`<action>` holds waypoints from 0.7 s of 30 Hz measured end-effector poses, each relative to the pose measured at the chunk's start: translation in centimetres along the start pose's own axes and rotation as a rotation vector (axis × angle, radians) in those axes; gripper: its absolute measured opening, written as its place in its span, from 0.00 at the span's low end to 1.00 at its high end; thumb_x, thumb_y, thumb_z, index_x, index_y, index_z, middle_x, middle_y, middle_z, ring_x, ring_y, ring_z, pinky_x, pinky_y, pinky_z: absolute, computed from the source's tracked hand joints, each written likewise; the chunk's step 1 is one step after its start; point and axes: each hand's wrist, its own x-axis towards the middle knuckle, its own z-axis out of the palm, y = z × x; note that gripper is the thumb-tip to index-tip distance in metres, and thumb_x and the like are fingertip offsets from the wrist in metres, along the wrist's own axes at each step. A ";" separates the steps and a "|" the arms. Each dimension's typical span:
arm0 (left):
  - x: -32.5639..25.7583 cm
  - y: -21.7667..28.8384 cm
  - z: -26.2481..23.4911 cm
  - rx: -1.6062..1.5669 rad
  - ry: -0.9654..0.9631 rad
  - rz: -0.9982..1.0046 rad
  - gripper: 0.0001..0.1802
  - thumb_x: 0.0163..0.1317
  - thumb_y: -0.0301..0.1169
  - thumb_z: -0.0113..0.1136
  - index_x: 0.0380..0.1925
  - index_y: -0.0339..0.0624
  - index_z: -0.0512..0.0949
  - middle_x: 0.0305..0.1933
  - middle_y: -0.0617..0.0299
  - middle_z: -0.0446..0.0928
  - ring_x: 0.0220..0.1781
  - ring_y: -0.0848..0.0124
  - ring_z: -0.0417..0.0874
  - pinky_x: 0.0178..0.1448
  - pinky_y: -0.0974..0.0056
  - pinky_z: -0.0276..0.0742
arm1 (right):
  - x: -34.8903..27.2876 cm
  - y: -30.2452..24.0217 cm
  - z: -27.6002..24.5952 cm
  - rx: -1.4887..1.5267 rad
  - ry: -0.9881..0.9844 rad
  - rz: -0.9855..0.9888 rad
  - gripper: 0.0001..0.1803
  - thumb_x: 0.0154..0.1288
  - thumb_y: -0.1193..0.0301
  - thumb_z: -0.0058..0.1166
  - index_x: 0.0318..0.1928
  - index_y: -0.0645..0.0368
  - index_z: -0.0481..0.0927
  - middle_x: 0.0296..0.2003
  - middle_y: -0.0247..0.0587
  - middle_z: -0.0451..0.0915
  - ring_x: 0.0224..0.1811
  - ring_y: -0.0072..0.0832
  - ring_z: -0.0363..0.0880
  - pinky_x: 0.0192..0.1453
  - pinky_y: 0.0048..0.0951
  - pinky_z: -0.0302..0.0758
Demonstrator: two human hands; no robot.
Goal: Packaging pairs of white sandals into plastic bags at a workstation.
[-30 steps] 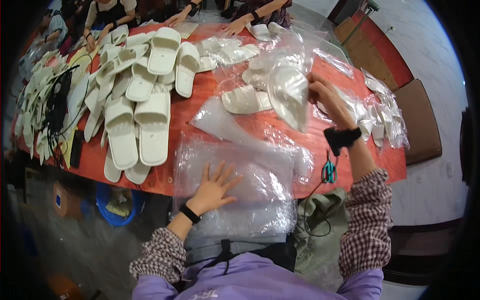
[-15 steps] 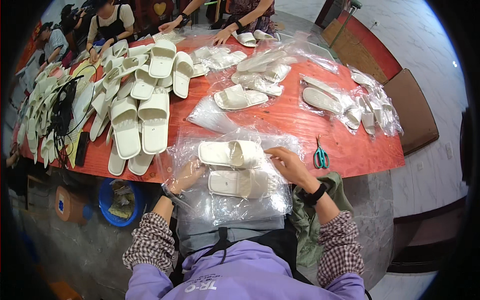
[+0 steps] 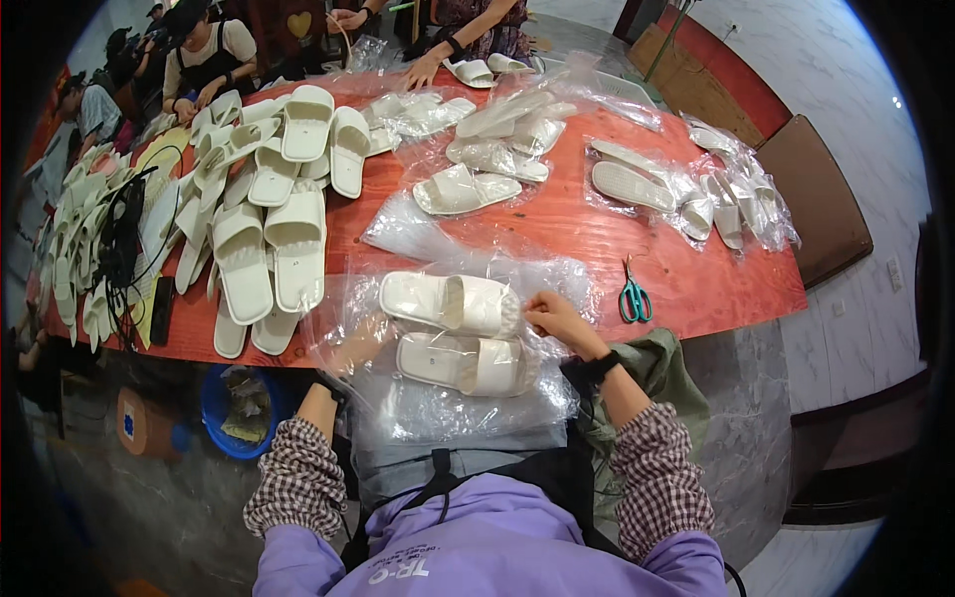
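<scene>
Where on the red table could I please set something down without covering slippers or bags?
Bare red tabletop lies around the teal-handled scissors, below the bagged white slippers at right. The left half is crowded with loose white slippers; clear plastic bags fill the near edge.

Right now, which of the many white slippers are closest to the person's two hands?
The pair of white slippers lying on the clear plastic bags at the table's near edge, between the left hand and right hand. All others lie farther up the table.
</scene>
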 end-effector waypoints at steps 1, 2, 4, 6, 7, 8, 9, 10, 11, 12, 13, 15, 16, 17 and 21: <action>-0.3 -0.2 -0.4 -0.108 0.012 -0.009 0.28 0.71 0.42 0.48 0.64 0.35 0.66 0.64 0.43 0.69 0.66 0.51 0.71 0.69 0.53 0.65 | -1.2 -0.6 0.1 -0.001 -0.014 0.006 0.08 0.62 0.74 0.56 0.39 0.64 0.74 0.25 0.34 0.76 0.24 0.18 0.73 0.27 0.21 0.70; -0.8 -0.3 -0.8 -0.215 0.025 -0.017 0.29 0.71 0.43 0.48 0.64 0.35 0.66 0.65 0.43 0.69 0.66 0.51 0.71 0.70 0.53 0.65 | -2.5 -1.2 0.2 0.083 0.007 0.015 0.08 0.62 0.74 0.55 0.40 0.64 0.74 0.25 0.33 0.75 0.24 0.18 0.73 0.27 0.21 0.70; -0.3 -0.2 -1.2 -0.434 0.024 -0.018 0.29 0.72 0.44 0.46 0.65 0.35 0.65 0.65 0.43 0.69 0.67 0.52 0.70 0.71 0.53 0.64 | -4.3 -0.3 -0.7 0.117 0.102 -0.025 0.08 0.63 0.75 0.53 0.41 0.65 0.74 0.26 0.34 0.75 0.24 0.19 0.72 0.26 0.22 0.70; 0.2 -0.1 -1.7 -0.537 0.020 -0.025 0.30 0.72 0.44 0.46 0.65 0.34 0.64 0.65 0.43 0.68 0.67 0.52 0.70 0.71 0.53 0.64 | -4.4 2.4 -1.6 0.017 0.145 -0.023 0.08 0.63 0.75 0.52 0.41 0.65 0.74 0.27 0.35 0.75 0.24 0.19 0.73 0.26 0.23 0.70; 0.6 0.2 -2.1 -0.646 0.036 -0.092 0.33 0.72 0.49 0.41 0.67 0.34 0.61 0.66 0.44 0.68 0.67 0.51 0.70 0.71 0.52 0.64 | -4.1 3.3 -1.8 -0.090 0.182 -0.031 0.08 0.64 0.75 0.51 0.41 0.65 0.74 0.27 0.35 0.75 0.24 0.20 0.73 0.27 0.23 0.71; 0.9 0.4 -2.5 -0.754 0.053 -0.160 0.37 0.73 0.54 0.36 0.68 0.34 0.58 0.66 0.44 0.67 0.67 0.51 0.70 0.72 0.52 0.64 | -3.9 4.3 -1.7 -0.105 0.185 -0.058 0.09 0.66 0.73 0.52 0.43 0.66 0.74 0.27 0.35 0.76 0.25 0.21 0.74 0.28 0.24 0.72; 0.7 0.4 -3.0 -0.864 0.085 -0.229 0.41 0.73 0.59 0.31 0.69 0.33 0.55 0.67 0.44 0.67 0.67 0.51 0.70 0.72 0.51 0.64 | -3.6 3.9 -1.2 -0.103 0.167 -0.062 0.09 0.66 0.73 0.52 0.43 0.66 0.74 0.27 0.35 0.76 0.25 0.21 0.74 0.28 0.24 0.72; 0.2 2.0 -2.9 -0.905 0.108 -0.225 0.43 0.71 0.62 0.28 0.70 0.34 0.54 0.66 0.46 0.67 0.64 0.52 0.73 0.70 0.49 0.68 | -4.0 3.2 -1.0 -0.105 0.233 -0.111 0.10 0.66 0.72 0.52 0.43 0.66 0.74 0.27 0.35 0.76 0.25 0.21 0.75 0.29 0.24 0.72; 0.1 3.0 -3.4 -0.904 0.116 -0.228 0.43 0.71 0.62 0.28 0.70 0.34 0.54 0.66 0.46 0.67 0.64 0.52 0.73 0.70 0.49 0.68 | -4.1 2.6 -0.7 -0.106 0.299 -0.160 0.11 0.67 0.71 0.53 0.44 0.66 0.74 0.27 0.34 0.76 0.26 0.21 0.75 0.30 0.24 0.72; 0.2 3.9 -3.9 -0.837 0.071 -0.259 0.44 0.71 0.63 0.28 0.70 0.34 0.54 0.66 0.46 0.67 0.63 0.53 0.74 0.68 0.48 0.70 | -3.2 2.8 -0.8 -0.068 0.320 -0.162 0.17 0.68 0.70 0.53 0.54 0.64 0.72 0.29 0.38 0.77 0.27 0.26 0.76 0.31 0.28 0.74; 0.3 4.6 -4.2 -0.769 0.026 -0.290 0.45 0.71 0.63 0.29 0.70 0.34 0.54 0.66 0.46 0.67 0.62 0.54 0.75 0.66 0.47 0.73 | -3.1 3.2 -0.8 -0.065 0.320 -0.161 0.17 0.68 0.70 0.53 0.54 0.64 0.72 0.29 0.38 0.77 0.27 0.26 0.76 0.31 0.28 0.74; 0.2 4.9 -4.2 -0.677 0.085 -0.279 0.35 0.74 0.55 0.38 0.67 0.36 0.59 0.62 0.49 0.72 0.57 0.57 0.79 0.58 0.53 0.79 | -3.0 3.0 -0.5 -0.317 0.416 -0.285 0.24 0.68 0.71 0.53 0.62 0.61 0.67 0.31 0.43 0.79 0.28 0.33 0.77 0.34 0.34 0.75; 0.0 4.3 -4.5 -0.443 0.107 -0.316 0.29 0.73 0.47 0.43 0.64 0.36 0.63 0.57 0.50 0.76 0.52 0.60 0.81 0.52 0.57 0.81 | -2.8 2.3 0.1 -0.446 0.410 -0.320 0.30 0.67 0.73 0.53 0.68 0.58 0.61 0.33 0.48 0.78 0.28 0.39 0.77 0.35 0.38 0.76; -0.1 3.8 -4.7 -0.208 0.125 -0.350 0.23 0.73 0.39 0.47 0.61 0.36 0.66 0.52 0.52 0.79 0.47 0.62 0.84 0.47 0.62 0.82 | -2.4 3.0 0.3 -0.444 0.408 -0.319 0.30 0.67 0.73 0.53 0.68 0.58 0.61 0.33 0.48 0.78 0.28 0.39 0.77 0.35 0.38 0.76; -1.0 -0.6 -5.3 -0.166 0.269 -0.412 0.17 0.68 0.26 0.50 0.56 0.35 0.69 0.36 0.53 0.82 0.32 0.67 0.85 0.36 0.66 0.81 | -2.8 2.9 1.1 -0.466 0.417 -0.444 0.29 0.67 0.77 0.50 0.68 0.56 0.63 0.33 0.45 0.77 0.27 0.32 0.77 0.36 0.32 0.76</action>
